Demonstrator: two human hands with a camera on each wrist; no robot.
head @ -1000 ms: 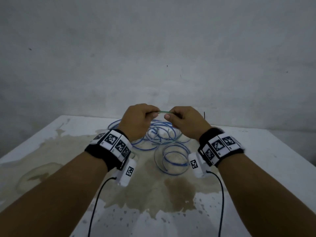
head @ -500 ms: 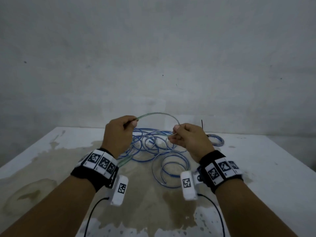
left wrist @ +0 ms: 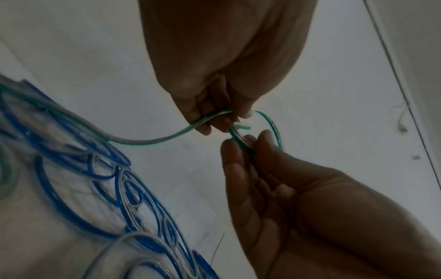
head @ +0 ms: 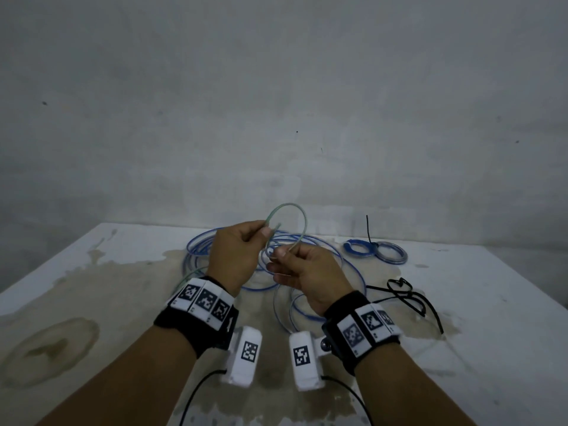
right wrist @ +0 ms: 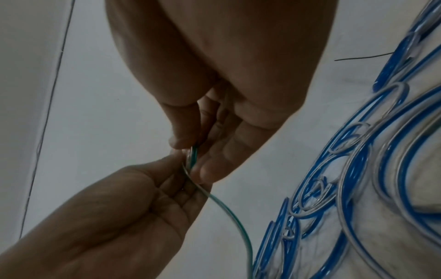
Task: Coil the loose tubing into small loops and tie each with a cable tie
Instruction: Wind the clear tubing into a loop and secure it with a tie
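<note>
Both hands are raised above a stained white table (head: 479,302), close together, with a green-striped clear tube (head: 302,222) bent into one small loop between them. The left hand (head: 235,256) has its fingers curled and pinches the tube near the loop's 9 o'clock side; the cut end pokes out just past its fingertips. From that pinch the long tail of the tube (left wrist: 148,139) sags down toward the pile on the table. The right hand (head: 307,273) pinches the loop's lower part, at about 5 o'clock, between thumb and fingertips, with the other fingers loosely bent below. In the right wrist view the two pinches nearly touch, and the green tube (right wrist: 229,213) drops from them toward 5 o'clock.

Under and beyond the hands lies a loose tangle of blue-striped tubing (head: 313,241), spread in overlapping rings across the middle of the table. At about 2 o'clock from the hands, near the far edge, sit two small finished coils (head: 376,252) side by side, touching; a black cable tie (head: 368,229) sticks upright from where they meet. At 3 o'clock from the right wrist a few loose black cable ties (head: 405,295) lie crossed on the table. Behind the table stands a plain grey wall (head: 276,103)
</note>
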